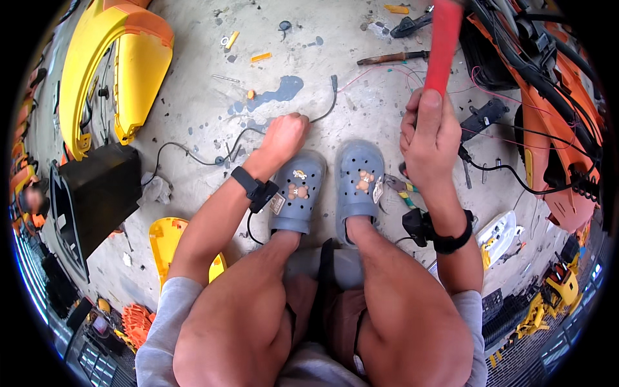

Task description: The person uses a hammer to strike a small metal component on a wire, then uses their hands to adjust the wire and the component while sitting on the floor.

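My right hand (429, 138) grips a long red tool handle (445, 45), raised upright toward the top edge, where its far end leaves view. My left hand (287, 135) has its fingers curled closed at a thin dark cable (234, 143) on the floor; whether they hold it is hidden. Both hands are just beyond my two blue-grey clogs (359, 180). Pliers (406, 193) lie beside the right clog, partly under my right arm. A dark plastic bracket (483, 122) with wires lies right of my right hand, and a rusty bar (390, 57) lies farther back.
Yellow body panels (138, 77) and a dark box (97, 187) lie left on the stained concrete floor (213, 51). An orange assembly with black cables (548, 148) stands right. A yellow cover (169, 235), a white tray (506, 235) and scattered small parts lie around me.
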The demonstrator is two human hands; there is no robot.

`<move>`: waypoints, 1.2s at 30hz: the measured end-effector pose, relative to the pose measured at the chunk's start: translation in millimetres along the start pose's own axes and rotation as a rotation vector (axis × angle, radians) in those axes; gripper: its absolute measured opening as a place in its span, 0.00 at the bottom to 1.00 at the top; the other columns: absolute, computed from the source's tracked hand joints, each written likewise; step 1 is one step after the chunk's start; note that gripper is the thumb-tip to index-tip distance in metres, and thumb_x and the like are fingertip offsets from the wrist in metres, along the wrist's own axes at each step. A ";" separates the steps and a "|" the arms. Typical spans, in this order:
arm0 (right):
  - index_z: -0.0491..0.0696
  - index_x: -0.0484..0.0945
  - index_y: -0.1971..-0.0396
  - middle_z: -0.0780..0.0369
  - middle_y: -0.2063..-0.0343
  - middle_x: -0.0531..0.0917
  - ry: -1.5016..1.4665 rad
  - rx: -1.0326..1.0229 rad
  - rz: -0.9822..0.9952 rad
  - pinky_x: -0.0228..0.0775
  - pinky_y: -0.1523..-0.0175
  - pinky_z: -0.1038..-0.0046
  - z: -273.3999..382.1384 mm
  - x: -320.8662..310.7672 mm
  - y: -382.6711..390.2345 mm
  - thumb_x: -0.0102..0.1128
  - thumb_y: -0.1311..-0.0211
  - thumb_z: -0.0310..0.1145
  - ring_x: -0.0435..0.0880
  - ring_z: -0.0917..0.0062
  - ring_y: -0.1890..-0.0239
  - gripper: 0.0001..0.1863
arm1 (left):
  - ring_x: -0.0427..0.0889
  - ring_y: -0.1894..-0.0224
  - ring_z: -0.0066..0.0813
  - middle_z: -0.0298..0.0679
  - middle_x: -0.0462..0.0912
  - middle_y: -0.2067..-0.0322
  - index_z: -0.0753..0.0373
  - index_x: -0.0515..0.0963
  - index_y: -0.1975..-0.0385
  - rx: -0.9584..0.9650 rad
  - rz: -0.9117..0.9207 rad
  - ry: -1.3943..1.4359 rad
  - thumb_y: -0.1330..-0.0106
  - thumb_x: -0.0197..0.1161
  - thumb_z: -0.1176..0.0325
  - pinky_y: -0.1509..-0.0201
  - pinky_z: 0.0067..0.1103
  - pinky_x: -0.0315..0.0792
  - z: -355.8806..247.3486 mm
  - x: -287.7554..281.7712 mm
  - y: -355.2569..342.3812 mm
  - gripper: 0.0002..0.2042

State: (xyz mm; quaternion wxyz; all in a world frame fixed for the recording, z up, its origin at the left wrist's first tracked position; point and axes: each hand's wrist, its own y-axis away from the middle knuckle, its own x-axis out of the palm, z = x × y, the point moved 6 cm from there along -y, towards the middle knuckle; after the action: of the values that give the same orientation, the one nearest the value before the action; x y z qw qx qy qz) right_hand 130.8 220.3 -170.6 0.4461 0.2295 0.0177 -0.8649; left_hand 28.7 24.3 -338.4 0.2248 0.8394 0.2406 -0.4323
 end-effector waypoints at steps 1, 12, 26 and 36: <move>0.38 0.75 0.58 0.44 0.78 0.79 0.044 -0.012 -0.018 0.67 0.71 0.58 -21.8 4.0 2.8 0.46 0.28 0.48 0.79 0.45 0.74 0.25 | 0.80 0.69 0.54 0.51 0.80 0.73 0.68 0.79 0.76 0.015 0.004 0.001 0.37 0.60 0.68 0.63 0.40 0.75 -4.4 -0.6 -3.2 0.10; 0.39 0.73 0.58 0.48 0.81 0.78 0.135 -0.002 0.087 0.68 0.68 0.53 2.9 4.0 3.3 0.48 0.29 0.47 0.80 0.47 0.73 0.22 | 0.80 0.69 0.52 0.49 0.80 0.73 0.67 0.78 0.75 0.009 0.004 -0.033 0.36 0.60 0.66 0.64 0.39 0.75 1.9 4.0 3.0 0.11; 0.39 0.69 0.49 0.45 0.79 0.78 0.067 -0.032 0.096 0.71 0.65 0.54 18.8 0.0 6.3 0.48 0.29 0.42 0.81 0.46 0.70 0.20 | 0.81 0.69 0.48 0.46 0.81 0.72 0.63 0.82 0.60 0.034 -0.074 0.057 0.37 0.60 0.70 0.66 0.36 0.76 -10.3 -17.9 2.3 0.09; 0.43 0.70 0.60 0.49 0.83 0.76 0.326 -0.006 0.152 0.68 0.74 0.60 -37.9 19.1 13.8 0.49 0.28 0.43 0.81 0.51 0.76 0.16 | 0.80 0.68 0.43 0.42 0.77 0.74 0.58 0.83 0.57 0.124 -0.097 -0.080 0.42 0.59 0.75 0.66 0.33 0.76 -7.9 -14.9 4.6 0.14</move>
State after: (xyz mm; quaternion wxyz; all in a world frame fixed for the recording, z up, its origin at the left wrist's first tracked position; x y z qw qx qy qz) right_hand 146.5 206.4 -210.0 0.5022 0.3658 0.0749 -0.7800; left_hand 28.7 22.2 -321.1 0.1604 0.8211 0.2447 -0.4901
